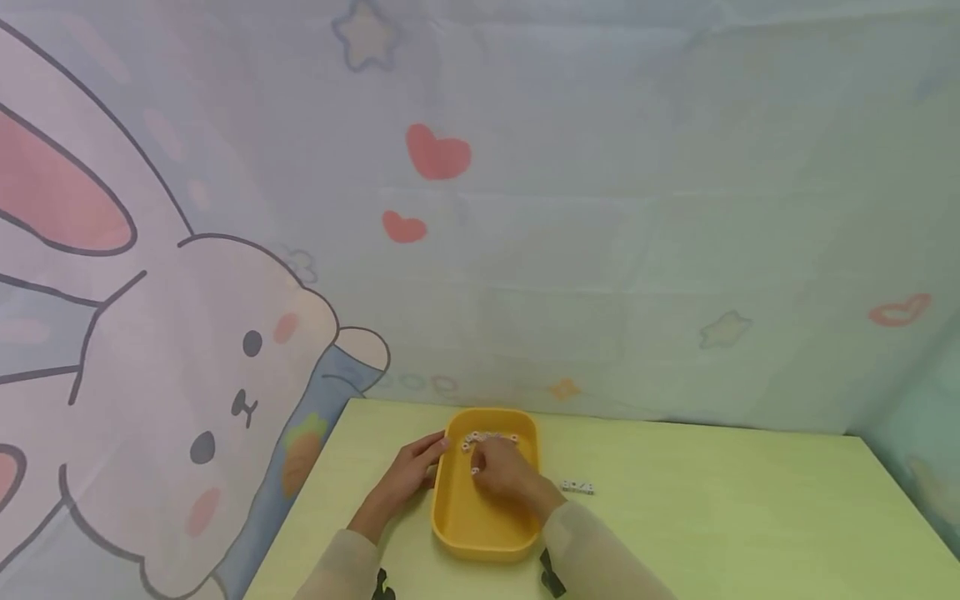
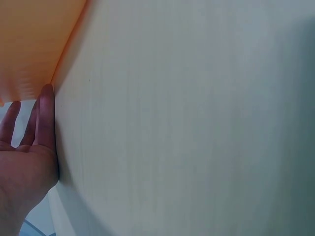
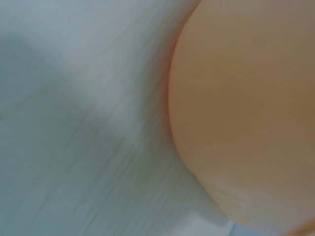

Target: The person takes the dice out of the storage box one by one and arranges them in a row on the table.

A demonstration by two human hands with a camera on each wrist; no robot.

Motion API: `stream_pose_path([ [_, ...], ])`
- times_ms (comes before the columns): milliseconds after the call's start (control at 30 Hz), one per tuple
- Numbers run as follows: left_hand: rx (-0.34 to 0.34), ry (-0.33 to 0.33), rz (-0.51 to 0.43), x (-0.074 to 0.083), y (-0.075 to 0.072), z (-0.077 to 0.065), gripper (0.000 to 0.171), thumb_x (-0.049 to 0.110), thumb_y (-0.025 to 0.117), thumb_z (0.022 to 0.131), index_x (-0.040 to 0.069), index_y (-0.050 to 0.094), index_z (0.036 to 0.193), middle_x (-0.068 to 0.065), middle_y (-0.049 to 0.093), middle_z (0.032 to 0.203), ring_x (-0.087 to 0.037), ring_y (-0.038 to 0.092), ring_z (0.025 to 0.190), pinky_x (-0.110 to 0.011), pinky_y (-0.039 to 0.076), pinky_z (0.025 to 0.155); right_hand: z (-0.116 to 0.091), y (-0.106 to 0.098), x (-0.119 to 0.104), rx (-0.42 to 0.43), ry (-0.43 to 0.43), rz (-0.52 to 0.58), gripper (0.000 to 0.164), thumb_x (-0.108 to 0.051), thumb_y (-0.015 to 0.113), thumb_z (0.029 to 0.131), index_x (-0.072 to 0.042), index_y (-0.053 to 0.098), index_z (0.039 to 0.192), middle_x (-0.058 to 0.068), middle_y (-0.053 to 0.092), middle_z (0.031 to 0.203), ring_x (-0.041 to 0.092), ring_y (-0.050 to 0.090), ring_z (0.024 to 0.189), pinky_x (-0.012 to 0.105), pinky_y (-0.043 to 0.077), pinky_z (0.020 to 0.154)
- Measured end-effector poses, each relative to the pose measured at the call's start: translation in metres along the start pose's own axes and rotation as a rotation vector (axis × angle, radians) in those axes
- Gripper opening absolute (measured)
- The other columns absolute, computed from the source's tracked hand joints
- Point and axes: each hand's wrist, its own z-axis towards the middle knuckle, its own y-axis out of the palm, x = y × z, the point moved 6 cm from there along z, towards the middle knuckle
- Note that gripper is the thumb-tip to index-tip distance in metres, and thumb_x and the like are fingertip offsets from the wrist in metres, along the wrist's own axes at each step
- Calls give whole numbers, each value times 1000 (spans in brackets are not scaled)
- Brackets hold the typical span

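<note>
Outstretched fingers of my left hand (image 1: 408, 473) touch the left side of a yellow plastic tray (image 1: 486, 552); in the left wrist view this hand (image 2: 29, 157) has its fingertips at the tray's wall (image 2: 39, 49). Inside the tray is my right hand (image 1: 510, 475), fingers curled, pinching a small white cube bead (image 1: 475, 472) with a dark mark at the fingertips. Several more white beads (image 1: 475, 436) lie near the tray's far end, partly hidden behind the right hand. The right wrist view shows the tray's rounded outer wall (image 3: 246, 108), with no hand in it.
A short row of white cube beads (image 1: 577, 487) with dark marks stands on the pale yellow-green table (image 1: 720, 508), right of the tray. Behind the table's far edge hangs a printed cloth (image 1: 585, 250) with a rabbit and hearts.
</note>
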Motion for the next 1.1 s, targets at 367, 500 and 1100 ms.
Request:
stream_pose_path([
  [367, 24, -22, 21, -2, -5, -4, 68, 46, 61, 107, 3, 49, 158, -20, 58, 151, -32, 60, 131, -36, 62, 90, 4, 11, 1, -17, 8, 9, 9, -5, 76, 89, -11, 69, 87, -5, 59, 85, 14, 55, 83, 33, 51, 83],
  [500, 30, -22, 24, 1, -4, -2, 67, 47, 61, 107, 5, 50, 158, -19, 58, 150, -32, 60, 131, -35, 61, 89, 4, 8, 0, -5, 0, -3, 10, -4, 74, 91, -11, 70, 86, -4, 60, 86, 15, 56, 85, 35, 52, 85],
  [1100, 24, -10, 38, 3, -2, -2, 67, 49, 61, 107, 6, 50, 158, -19, 57, 152, -32, 59, 133, -29, 59, 83, 1, 3, -7, -25, -18, -32, 10, -2, 71, 93, -10, 69, 87, -4, 58, 83, 16, 54, 82, 35, 51, 83],
])
